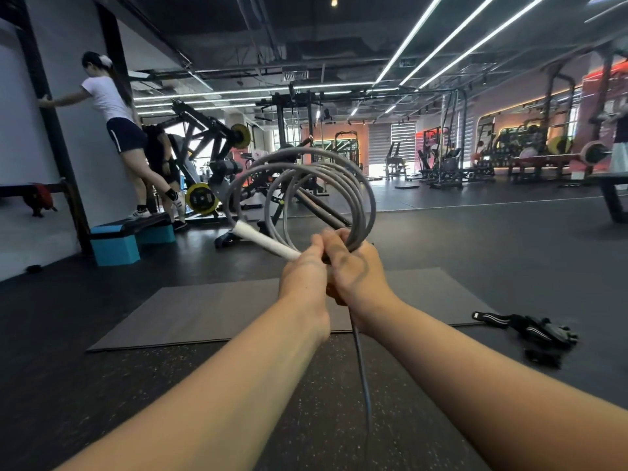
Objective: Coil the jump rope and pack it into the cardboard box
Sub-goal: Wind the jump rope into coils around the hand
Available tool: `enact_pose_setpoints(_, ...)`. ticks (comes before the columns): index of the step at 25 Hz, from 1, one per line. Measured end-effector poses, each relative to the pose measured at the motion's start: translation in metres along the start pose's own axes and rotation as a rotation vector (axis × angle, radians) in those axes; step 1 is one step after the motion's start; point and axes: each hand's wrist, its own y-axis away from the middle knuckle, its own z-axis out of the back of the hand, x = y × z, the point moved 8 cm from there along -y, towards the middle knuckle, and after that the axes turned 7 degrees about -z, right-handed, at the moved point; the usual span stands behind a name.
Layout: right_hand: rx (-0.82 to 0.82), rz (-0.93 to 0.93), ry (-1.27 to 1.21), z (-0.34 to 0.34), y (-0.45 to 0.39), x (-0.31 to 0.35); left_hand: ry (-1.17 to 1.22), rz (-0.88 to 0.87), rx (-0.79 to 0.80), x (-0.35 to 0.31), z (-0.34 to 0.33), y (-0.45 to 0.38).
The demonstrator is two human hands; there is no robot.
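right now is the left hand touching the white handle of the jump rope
Touching. The head view shows the left hand closed around the near end of the white handle, which emerges from its fingers.

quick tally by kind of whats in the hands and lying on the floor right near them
grey jump rope with a white taped handle, gripped by left hand and right hand: 1
grey rectangular floor mat: 1
black gloves with white-striped straps: 2, as far as can be told
cardboard box: 0 in view
total: 4

The jump rope [362, 375] tail runs off the bottom edge.
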Motion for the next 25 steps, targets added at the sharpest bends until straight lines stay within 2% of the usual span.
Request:
enact_pose_setpoints(2,-0.031,0.016,0.157,0.013,-0.005,0.005,-0.096,-0.012,-0.026,0.000,0.014,-0.008)
enact_pose_setpoints(3,-0.025,0.028,0.260,0.018,-0.007,0.009,-0.128,-0.047,-0.088,-0.006,0.026,-0.009)
enact_pose_setpoints(4,-0.017,0.021,0.358,0.023,-0.010,0.012,-0.156,-0.168,-0.170,-0.020,0.038,-0.011)
enact_pose_setpoints(6,-0.017,-0.009,0.535,0.037,-0.018,0.017,-0.279,-0.611,-0.277,-0.074,0.055,0.008)
enact_pose_setpoints(7,-0.013,-0.004,0.631,0.042,-0.023,0.021,-0.379,-0.884,-0.271,-0.103,0.055,0.027)
enact_pose_setpoints(8,-0.001,0.018,0.721,0.045,-0.026,0.026,-0.560,-1.180,-0.231,-0.127,0.045,0.048)
enact_pose_setpoints(9,0.010,0.056,0.817,0.045,-0.027,0.031,-0.847,-1.436,-0.104,-0.137,0.019,0.068)
enact_pose_setpoints(10,0.022,0.108,0.928,0.042,-0.027,0.037,-1.218,-1.630,0.059,-0.129,-0.011,0.078)
enact_pose_setpoints(11,0.031,0.162,1.046,0.038,-0.026,0.042,-1.580,-1.697,0.218,-0.114,-0.038,0.080)
enact_pose_setpoints(12,0.043,0.216,1.144,0.032,-0.022,0.046,-1.823,-1.645,0.355,-0.100,-0.057,0.074)
enact_pose_setpoints(13,0.060,0.262,1.223,0.026,-0.017,0.049,-1.926,-1.503,0.489,-0.092,-0.072,0.065)
enact_pose_setpoints(14,0.079,0.301,1.283,0.020,-0.014,0.050,-1.946,-1.286,0.613,-0.089,-0.082,0.049)
enact_pose_setpoints(16,0.107,0.371,1.367,0.014,-0.008,0.052,-1.834,-0.773,0.801,-0.088,-0.084,0.021)
enact_pose_setpoints(19,0.151,0.436,1.376,0.012,0.002,0.056,-1.558,-0.285,0.899,-0.073,-0.060,-0.001)
enact_pose_setpoints(22,0.188,0.552,1.403,0.011,0.010,0.063,-1.313,-0.081,0.983,-0.048,-0.037,0.001)
enact_pose_setpoints(25,0.214,0.637,1.355,0.010,0.015,0.070,-1.072,-0.028,0.988,-0.047,-0.023,0.004)
